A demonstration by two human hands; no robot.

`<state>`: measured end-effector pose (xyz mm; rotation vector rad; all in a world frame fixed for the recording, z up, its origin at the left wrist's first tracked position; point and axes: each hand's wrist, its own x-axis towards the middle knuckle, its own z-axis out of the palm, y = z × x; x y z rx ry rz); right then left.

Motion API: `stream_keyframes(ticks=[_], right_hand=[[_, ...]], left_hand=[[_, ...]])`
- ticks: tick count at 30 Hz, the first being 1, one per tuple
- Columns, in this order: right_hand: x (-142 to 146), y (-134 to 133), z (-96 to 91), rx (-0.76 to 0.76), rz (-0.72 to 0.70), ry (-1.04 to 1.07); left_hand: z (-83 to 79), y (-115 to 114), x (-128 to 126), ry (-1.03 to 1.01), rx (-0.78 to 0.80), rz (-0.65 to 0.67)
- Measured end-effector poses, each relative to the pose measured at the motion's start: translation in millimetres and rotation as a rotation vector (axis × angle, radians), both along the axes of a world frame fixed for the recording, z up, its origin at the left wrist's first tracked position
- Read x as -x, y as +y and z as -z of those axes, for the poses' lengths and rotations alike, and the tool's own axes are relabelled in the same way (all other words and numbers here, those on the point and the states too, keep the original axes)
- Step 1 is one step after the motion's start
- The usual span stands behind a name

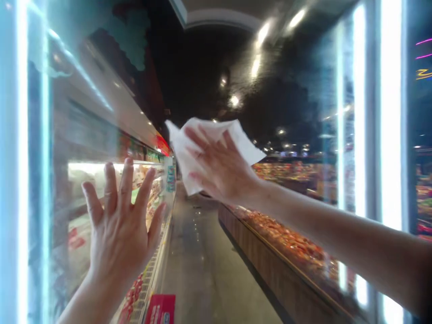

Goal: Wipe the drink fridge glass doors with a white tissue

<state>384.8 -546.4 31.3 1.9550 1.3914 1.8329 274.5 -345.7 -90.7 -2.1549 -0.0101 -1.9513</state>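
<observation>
While the left hand (123, 225) is raised with its fingers spread apart, the right hand (222, 168) lies flat over a white cloth (247, 145), fingers parted rather than clamped. The cloth shows just above the far left corner of the wood-sided counter (270, 270). Whether the left palm touches anything, one cannot tell.

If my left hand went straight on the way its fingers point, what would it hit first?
Nothing shows close ahead of your left hand: its fingers point up, and the way looks free along what seems a clear pane. Depth is hard to judge; the lit display case appears farther back.
</observation>
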Motion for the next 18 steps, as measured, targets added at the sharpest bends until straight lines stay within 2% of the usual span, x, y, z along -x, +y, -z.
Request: stream_keyframes(ticks=[3, 5, 6, 10, 11, 13, 16, 18], right_hand=[[-2.4, 8.4, -44.4, -0.323, -0.01, 0.127], [4.4, 27.0, -55.4, -0.42, -0.029, 0.186], [11.7, 41.1, -50.4, -0.374, -0.037, 0.176], [49.3, 103.5, -3.1, 0.129, -0.047, -0.022], [55.9, 114.8, 1.3, 0.187, -0.049, -0.036], [63.9, 130.0, -6.3, 0.133, -0.045, 0.009], [69.2, 141.6, -23.9, -0.132, -0.02, 0.076], [73.2, 147.6, -11.1, -0.137, -0.01, 0.052]], left_hand=[[16.6, 17.9, 9.6, 0.016, 0.03, -0.005], [29.9, 27.6, 16.6, 0.038, 0.056, -0.008], [37.2, 32.0, 20.2, 0.053, 0.066, -0.007], [67.4, 48.3, 34.8, 0.09, 0.064, 0.004], [73.9, 52.2, 38.2, 0.093, 0.059, 0.003], [84.0, 59.5, 44.6, 0.105, 0.06, 0.001], [91.4, 68.8, 52.9, 0.113, 0.066, 0.02], [93.3, 73.3, 57.5, 0.117, 0.079, 0.043]])
